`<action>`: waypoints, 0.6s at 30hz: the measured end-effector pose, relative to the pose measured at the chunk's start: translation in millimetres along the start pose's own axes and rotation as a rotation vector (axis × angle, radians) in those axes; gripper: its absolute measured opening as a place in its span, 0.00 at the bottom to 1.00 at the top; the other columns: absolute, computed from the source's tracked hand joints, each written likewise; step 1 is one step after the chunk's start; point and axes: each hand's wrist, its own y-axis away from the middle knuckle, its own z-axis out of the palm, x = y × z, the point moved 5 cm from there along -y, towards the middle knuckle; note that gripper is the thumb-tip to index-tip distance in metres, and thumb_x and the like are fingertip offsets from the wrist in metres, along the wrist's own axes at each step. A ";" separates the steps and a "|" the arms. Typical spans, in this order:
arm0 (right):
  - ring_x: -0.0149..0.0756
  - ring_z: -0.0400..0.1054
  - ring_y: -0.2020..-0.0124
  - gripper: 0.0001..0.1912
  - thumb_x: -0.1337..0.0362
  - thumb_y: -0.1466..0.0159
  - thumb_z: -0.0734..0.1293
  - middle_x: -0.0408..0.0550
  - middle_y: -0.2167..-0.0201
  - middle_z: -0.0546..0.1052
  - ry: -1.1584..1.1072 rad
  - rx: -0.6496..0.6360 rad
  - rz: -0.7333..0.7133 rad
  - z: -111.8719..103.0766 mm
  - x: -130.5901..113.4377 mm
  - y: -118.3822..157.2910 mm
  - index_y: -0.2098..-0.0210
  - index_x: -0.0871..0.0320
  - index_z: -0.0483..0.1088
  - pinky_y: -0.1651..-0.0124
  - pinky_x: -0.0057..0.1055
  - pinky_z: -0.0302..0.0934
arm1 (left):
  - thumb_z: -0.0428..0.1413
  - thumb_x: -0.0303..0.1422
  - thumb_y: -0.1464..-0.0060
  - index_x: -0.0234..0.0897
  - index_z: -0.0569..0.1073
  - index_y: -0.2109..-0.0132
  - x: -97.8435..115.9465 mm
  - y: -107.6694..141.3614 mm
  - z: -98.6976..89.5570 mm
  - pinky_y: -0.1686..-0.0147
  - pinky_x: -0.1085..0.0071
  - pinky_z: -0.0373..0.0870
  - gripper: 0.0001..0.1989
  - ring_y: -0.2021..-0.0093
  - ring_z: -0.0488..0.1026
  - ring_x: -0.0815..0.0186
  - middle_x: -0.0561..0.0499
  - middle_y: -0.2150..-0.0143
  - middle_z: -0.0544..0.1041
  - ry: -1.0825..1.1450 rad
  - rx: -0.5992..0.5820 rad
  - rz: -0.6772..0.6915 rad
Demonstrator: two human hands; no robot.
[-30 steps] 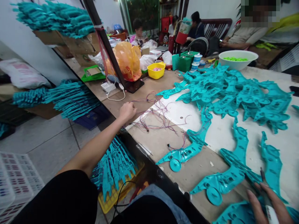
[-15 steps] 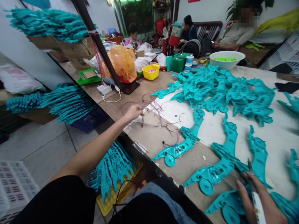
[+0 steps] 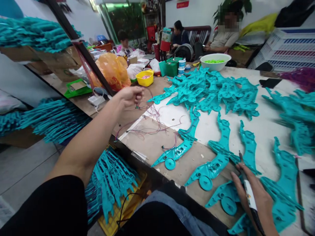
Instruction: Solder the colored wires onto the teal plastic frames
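My left hand (image 3: pixel 130 96) is raised over the far-left part of the table, fingers pinched on a thin wire. Below it a loose tangle of thin red and dark wires (image 3: pixel 158 128) spreads over the brown and white table covering. My right hand (image 3: pixel 261 190) grips a soldering iron (image 3: pixel 250 193) with a white and black handle, its slim tip pointing away from me. Beneath that hand lies a teal plastic piece (image 3: pixel 227 204), partly covered by it. A similar piece (image 3: pixel 180 149), with wires on it, lies between the hands.
A heap of teal pieces (image 3: pixel 209 90) covers the table's far side, near a white bowl (image 3: pixel 215 65) of green bits. A dark post (image 3: pixel 81 46) rises at the left. More pieces (image 3: pixel 110 180) stand in a yellow crate (image 3: pixel 118 214) below. A person (image 3: pixel 223 36) sits opposite.
My left hand has lifted from the wire tangle, drawing a wire up. The right hand keeps hold of the soldering iron. The view has turned somewhat to the right.
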 end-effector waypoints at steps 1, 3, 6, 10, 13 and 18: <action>0.50 0.70 0.48 0.30 0.44 0.35 0.57 0.51 0.45 0.73 -0.013 -0.003 0.002 0.6 0.5 0.5 0.39 0.53 0.63 0.47 0.42 0.65 | 0.59 0.26 0.49 0.31 0.71 0.65 15.7 3.5 4.8 0.84 0.79 0.46 0.04 0.84 0.55 0.78 0.54 0.79 0.69 0.035 -0.019 0.068; 0.50 0.70 0.48 0.30 0.45 0.34 0.58 0.51 0.46 0.73 -0.023 -0.002 0.005 1.3 0.7 1.5 0.39 0.53 0.63 0.46 0.42 0.65 | 0.51 0.28 0.39 0.28 0.71 0.60 47.1 12.8 18.6 0.78 0.83 0.46 0.07 0.81 0.56 0.82 0.56 0.77 0.67 0.032 -0.082 0.185; 0.50 0.71 0.49 0.27 0.47 0.34 0.59 0.50 0.47 0.74 -0.010 0.036 0.005 -2.8 -1.8 2.3 0.40 0.53 0.64 0.48 0.43 0.66 | 0.35 0.26 0.32 0.21 0.69 0.55 79.1 29.7 48.2 0.71 0.82 0.44 0.19 0.78 0.57 0.86 0.57 0.78 0.63 -0.103 -0.180 0.282; 0.47 0.73 0.52 0.24 0.49 0.34 0.59 0.49 0.50 0.76 -0.024 0.192 0.002 -31.6 -17.8 -5.9 0.45 0.54 0.69 0.48 0.41 0.67 | 0.48 0.24 0.37 0.23 0.72 0.59 85.0 57.7 93.1 0.76 0.83 0.52 0.09 0.79 0.62 0.80 0.55 0.78 0.67 -0.235 -0.236 0.334; 0.45 0.73 0.52 0.20 0.51 0.33 0.61 0.48 0.53 0.78 -0.108 0.268 0.050 -65.0 -43.4 -24.2 0.46 0.51 0.70 0.50 0.38 0.68 | 0.50 0.22 0.39 0.25 0.75 0.62 72.9 83.0 124.6 0.78 0.82 0.58 0.09 0.79 0.64 0.78 0.52 0.77 0.69 -0.213 -0.278 0.343; 0.46 0.68 0.44 0.22 0.54 0.40 0.70 0.50 0.48 0.74 -0.575 0.255 -0.013 -95.2 -113.9 -67.4 0.48 0.50 0.66 0.40 0.44 0.61 | 0.60 0.27 0.47 0.28 0.78 0.66 36.5 122.4 171.8 0.81 0.81 0.56 0.04 0.79 0.64 0.77 0.51 0.77 0.71 -0.120 -0.410 0.251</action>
